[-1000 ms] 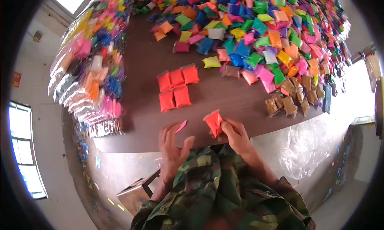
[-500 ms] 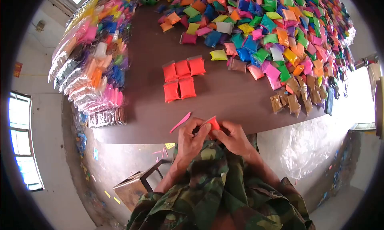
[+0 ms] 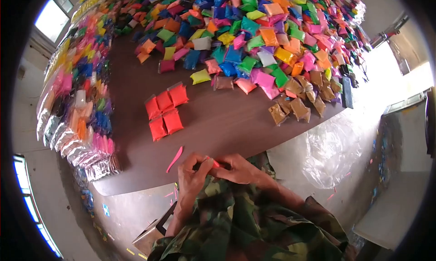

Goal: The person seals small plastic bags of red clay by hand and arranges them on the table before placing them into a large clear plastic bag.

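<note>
My left hand (image 3: 192, 171) and my right hand (image 3: 236, 169) meet at the table's front edge, fingers closed around a small red packet (image 3: 215, 164). Only a sliver of that packet shows between the thumbs and fingertips; the fingers cover the rest. Just left of my left hand lies a pink plastic knife (image 3: 175, 159) on the brown tabletop (image 3: 218, 129). Beyond it, several flat red packets (image 3: 172, 121) in clear film rest side by side in two rows.
A large heap of multicoloured packets (image 3: 248, 63) covers the back and right of the table, with brown-gold packets (image 3: 300, 110) at its near edge. Stacked clear bags of coloured packets (image 3: 81, 120) line the left side. Clear plastic sheeting (image 3: 331, 156) hangs at the right, and a stool (image 3: 150, 237) stands below left.
The view has swung, so the table contents appear lower and further left. The red packet between my hands shows less now, more covered by my fingers. The knife and the laid-out red packets stay put.
</note>
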`<action>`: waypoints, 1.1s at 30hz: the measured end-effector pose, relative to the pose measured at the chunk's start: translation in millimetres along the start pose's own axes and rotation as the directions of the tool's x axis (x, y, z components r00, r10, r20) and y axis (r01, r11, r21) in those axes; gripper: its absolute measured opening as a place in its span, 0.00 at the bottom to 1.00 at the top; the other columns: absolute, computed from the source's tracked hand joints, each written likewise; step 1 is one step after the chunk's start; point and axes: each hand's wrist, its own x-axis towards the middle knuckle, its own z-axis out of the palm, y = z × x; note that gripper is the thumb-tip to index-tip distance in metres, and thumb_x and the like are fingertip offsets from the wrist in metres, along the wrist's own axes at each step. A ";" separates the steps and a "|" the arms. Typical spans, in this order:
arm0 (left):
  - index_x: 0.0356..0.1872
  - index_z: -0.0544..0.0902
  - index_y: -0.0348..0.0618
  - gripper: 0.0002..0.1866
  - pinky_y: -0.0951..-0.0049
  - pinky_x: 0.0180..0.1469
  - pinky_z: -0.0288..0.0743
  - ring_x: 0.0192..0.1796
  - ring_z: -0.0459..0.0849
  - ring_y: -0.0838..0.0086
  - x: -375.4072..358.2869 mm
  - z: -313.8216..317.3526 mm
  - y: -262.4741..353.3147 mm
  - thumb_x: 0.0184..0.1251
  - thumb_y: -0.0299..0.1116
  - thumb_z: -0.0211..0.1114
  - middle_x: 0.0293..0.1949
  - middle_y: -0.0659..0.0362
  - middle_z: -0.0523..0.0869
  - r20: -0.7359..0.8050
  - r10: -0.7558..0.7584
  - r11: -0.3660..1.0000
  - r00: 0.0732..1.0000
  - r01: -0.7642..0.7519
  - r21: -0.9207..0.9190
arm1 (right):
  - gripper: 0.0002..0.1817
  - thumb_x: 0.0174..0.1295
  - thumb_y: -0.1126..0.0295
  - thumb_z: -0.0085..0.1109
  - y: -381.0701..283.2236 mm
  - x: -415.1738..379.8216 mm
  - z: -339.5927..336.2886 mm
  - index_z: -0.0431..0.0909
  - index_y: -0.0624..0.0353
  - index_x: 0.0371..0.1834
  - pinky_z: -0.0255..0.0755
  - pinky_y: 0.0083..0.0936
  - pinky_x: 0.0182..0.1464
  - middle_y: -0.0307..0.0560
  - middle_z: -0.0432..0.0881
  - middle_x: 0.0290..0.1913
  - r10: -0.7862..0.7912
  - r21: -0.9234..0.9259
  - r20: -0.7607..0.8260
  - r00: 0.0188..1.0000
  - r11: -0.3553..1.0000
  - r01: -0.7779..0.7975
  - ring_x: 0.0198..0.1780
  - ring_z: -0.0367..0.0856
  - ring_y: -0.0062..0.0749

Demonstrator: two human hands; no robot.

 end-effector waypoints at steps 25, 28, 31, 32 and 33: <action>0.39 0.86 0.37 0.09 0.80 0.34 0.70 0.31 0.78 0.84 5.1 3.7 1.1 0.77 0.33 0.70 0.30 0.66 0.84 -0.017 -0.134 0.938 0.991 0.121 -0.325 | 0.15 0.79 0.61 0.64 -5.5 1.9 -10.4 0.85 0.64 0.43 0.72 0.23 0.37 0.33 0.82 0.31 -0.107 0.058 -0.080 0.991 0.992 0.112 0.35 0.76 0.16; 0.40 0.87 0.36 0.08 0.79 0.34 0.71 0.31 0.79 0.83 4.9 0.7 2.5 0.76 0.32 0.70 0.30 0.64 0.85 -0.003 -0.121 0.961 0.993 0.116 -0.250 | 0.13 0.79 0.63 0.64 -3.1 2.1 -16.5 0.86 0.64 0.46 0.73 0.23 0.39 0.33 0.84 0.34 -0.064 0.047 -0.067 0.996 0.997 0.068 0.37 0.77 0.15; 0.39 0.86 0.36 0.07 0.78 0.33 0.72 0.30 0.79 0.82 7.5 -0.9 -4.5 0.76 0.30 0.70 0.29 0.64 0.85 0.007 -0.126 0.950 0.992 0.123 -0.286 | 0.13 0.79 0.62 0.64 -2.5 4.6 -17.5 0.87 0.63 0.49 0.74 0.22 0.41 0.33 0.85 0.38 -0.051 -0.013 -0.037 0.998 0.999 0.051 0.40 0.77 0.15; 0.38 0.86 0.36 0.07 0.77 0.33 0.72 0.30 0.79 0.82 6.9 -2.6 -7.8 0.76 0.30 0.69 0.29 0.64 0.85 0.005 -0.132 0.941 0.991 0.127 -0.313 | 0.14 0.79 0.62 0.64 -7.9 3.8 -15.7 0.87 0.64 0.50 0.74 0.22 0.42 0.34 0.85 0.39 -0.059 -0.006 -0.039 0.998 0.998 0.059 0.40 0.77 0.15; 0.38 0.86 0.36 0.07 0.77 0.33 0.72 0.30 0.79 0.82 5.9 -4.8 -7.4 0.76 0.30 0.69 0.29 0.64 0.85 0.018 -0.148 0.928 0.989 0.146 -0.342 | 0.14 0.79 0.62 0.64 -12.9 4.0 -11.8 0.87 0.64 0.51 0.74 0.22 0.42 0.34 0.85 0.40 -0.066 0.008 -0.035 0.997 0.998 0.066 0.41 0.78 0.15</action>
